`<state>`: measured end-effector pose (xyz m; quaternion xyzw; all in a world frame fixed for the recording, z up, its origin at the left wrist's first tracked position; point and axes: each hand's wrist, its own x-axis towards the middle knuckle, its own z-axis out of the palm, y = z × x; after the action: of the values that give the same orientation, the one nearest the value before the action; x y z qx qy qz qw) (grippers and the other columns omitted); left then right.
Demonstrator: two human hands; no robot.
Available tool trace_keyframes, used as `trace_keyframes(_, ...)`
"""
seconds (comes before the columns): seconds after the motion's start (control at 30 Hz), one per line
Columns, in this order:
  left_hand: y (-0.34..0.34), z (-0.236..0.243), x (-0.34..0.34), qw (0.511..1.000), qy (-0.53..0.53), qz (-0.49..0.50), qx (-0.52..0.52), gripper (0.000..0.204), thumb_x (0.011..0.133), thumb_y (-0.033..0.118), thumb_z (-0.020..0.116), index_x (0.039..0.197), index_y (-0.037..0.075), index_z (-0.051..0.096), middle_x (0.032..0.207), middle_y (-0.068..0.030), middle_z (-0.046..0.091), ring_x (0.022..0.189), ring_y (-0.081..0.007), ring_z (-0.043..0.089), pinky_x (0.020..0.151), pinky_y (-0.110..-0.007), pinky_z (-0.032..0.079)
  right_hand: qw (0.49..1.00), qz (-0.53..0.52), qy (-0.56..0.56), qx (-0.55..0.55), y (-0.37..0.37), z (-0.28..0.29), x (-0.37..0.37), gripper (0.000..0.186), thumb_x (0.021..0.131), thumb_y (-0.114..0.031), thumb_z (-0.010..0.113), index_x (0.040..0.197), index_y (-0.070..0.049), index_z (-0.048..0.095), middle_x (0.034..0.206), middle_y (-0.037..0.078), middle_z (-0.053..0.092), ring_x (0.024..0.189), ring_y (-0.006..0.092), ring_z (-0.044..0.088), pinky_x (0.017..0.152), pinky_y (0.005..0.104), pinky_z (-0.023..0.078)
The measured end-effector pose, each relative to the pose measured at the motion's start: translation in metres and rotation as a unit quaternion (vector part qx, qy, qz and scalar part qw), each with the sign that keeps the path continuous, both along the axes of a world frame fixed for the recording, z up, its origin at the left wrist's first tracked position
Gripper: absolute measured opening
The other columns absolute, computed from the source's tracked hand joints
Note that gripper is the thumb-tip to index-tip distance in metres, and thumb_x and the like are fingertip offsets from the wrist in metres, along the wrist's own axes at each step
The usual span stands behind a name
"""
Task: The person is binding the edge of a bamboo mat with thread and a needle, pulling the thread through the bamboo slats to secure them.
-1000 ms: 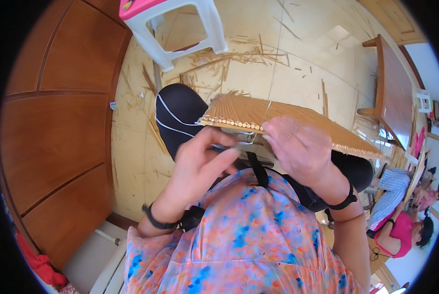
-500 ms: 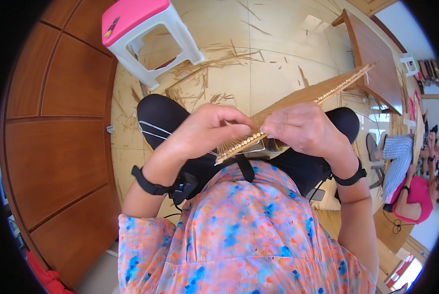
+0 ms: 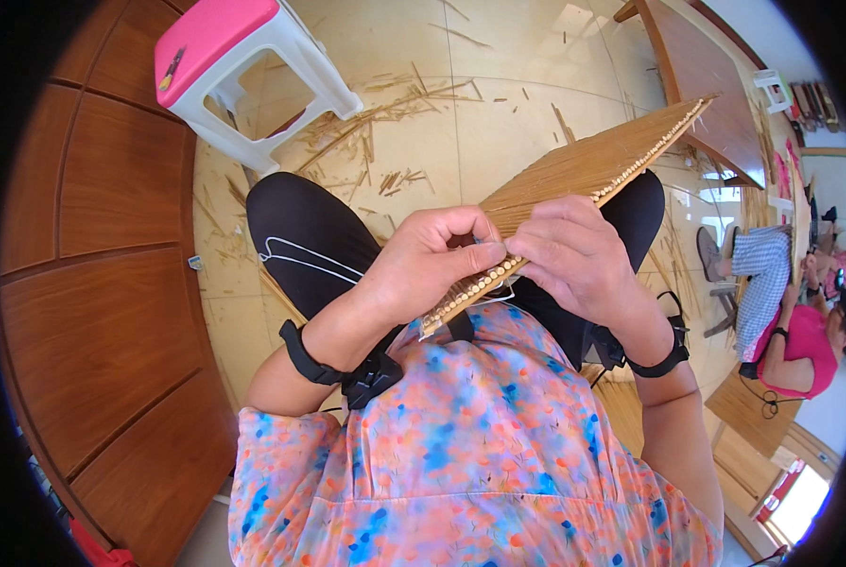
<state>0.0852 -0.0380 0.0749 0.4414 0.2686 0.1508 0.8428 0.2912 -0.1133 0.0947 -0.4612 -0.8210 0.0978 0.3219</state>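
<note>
A flat mat of tan reed stalks point(image 3: 574, 172) lies slantwise over my lap, its near edge lined with round cut stalk ends. My left hand point(image 3: 432, 265) is closed on this near edge, thumb and forefinger pinched together at the row of ends. Right beside it, the fingers of my right hand point(image 3: 579, 253) are bent in and pinch the same edge. The fingertips of both hands almost meet, and whatever small thing is between them is hidden. A thin white cord point(image 3: 314, 260) loops over my left knee; a bit of white cord also shows below the mat's edge.
Ahead on the left stands a white stool with a pink top point(image 3: 220, 42), a small brush-like tool point(image 3: 171, 69) on it. Cut reed scraps point(image 3: 371, 137) litter the tiled floor. Wooden cabinets point(image 3: 111, 302) line the left; a wooden table point(image 3: 697, 85) and a seated person point(image 3: 801, 350) are right.
The mat has tilted so that more of its broad face shows. Both hands stay at its near edge, fingers slightly shifted. The whole view has moved a little.
</note>
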Motion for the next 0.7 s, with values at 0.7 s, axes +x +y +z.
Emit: trace_keyframes(0.7,-0.013,-0.003,0.002,0.976,0.004,0.038,0.213,0.01,0.091,0.007,0.063,0.086,-0.001,0.062,0.08,-0.0031,0.057,0.074,-0.0107,0.054,0.067,-0.026,0.045,0.998,0.015,-0.005,-0.062,-0.004,0.01,0.002,0.028,0.069,-0.011,0.077,0.095,-0.013,0.068,0.092,0.001,0.066,0.086,0.0244,0.061,0.074,0.0368,0.046)
